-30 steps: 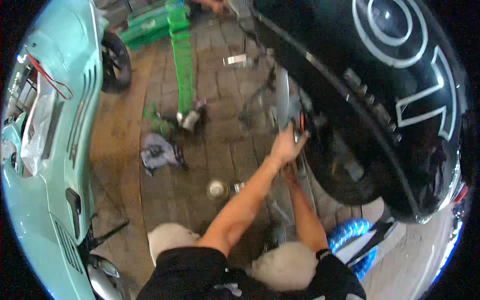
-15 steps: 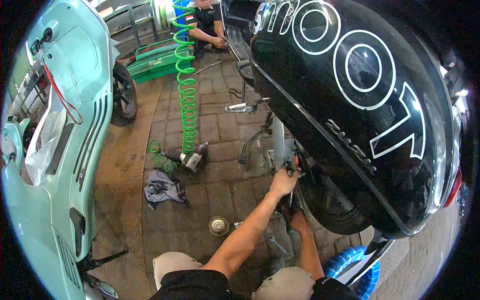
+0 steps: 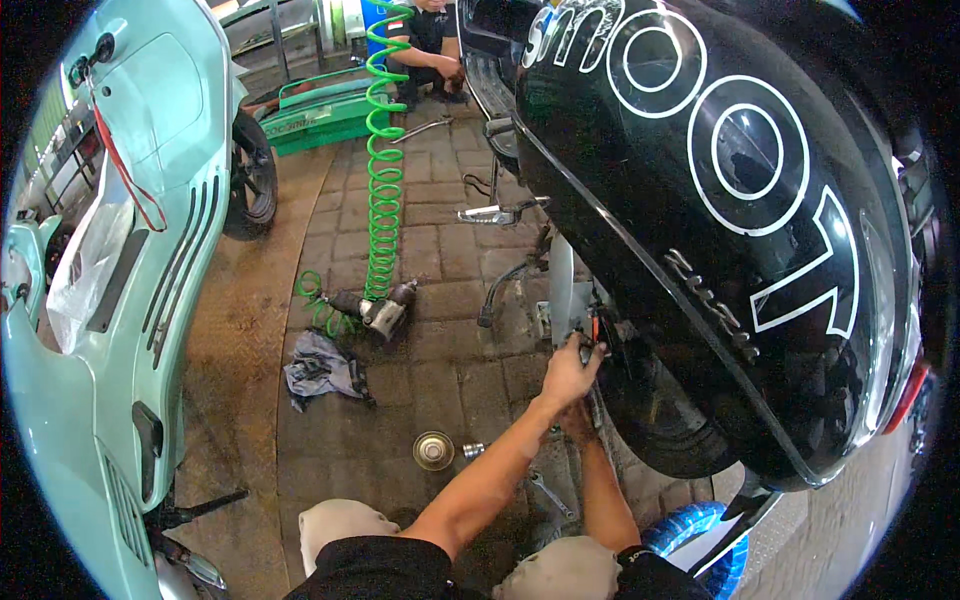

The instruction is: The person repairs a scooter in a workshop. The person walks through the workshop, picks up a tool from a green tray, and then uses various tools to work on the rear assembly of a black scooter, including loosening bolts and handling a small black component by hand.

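My left hand (image 3: 572,370) reaches under the side of a black scooter (image 3: 640,190), beside its rear wheel (image 3: 675,440). The fingers are closed on something small that I cannot make out, close to an orange-red part (image 3: 596,328) and a grey curved panel (image 3: 563,285). Just below it, my right hand (image 3: 576,422) is raised close to the left wrist. Its fingers are mostly hidden behind my left hand and forearm. On the paving below my arms lie a wrench (image 3: 552,496), a metal socket (image 3: 473,451) and a round metal part (image 3: 433,450).
An air impact wrench (image 3: 384,316) on a coiled green hose (image 3: 384,220) lies beside a grey rag (image 3: 322,370). A mint-green scooter (image 3: 150,280) stands at left. Blue-wrapped tyres (image 3: 735,550) are at lower right. Another person (image 3: 435,60) crouches beyond a green toolbox (image 3: 325,122).
My right hand has moved up from beside the wheel to just under my left hand. The left hand stays at the same spot under the scooter. The whole view has shifted slightly.
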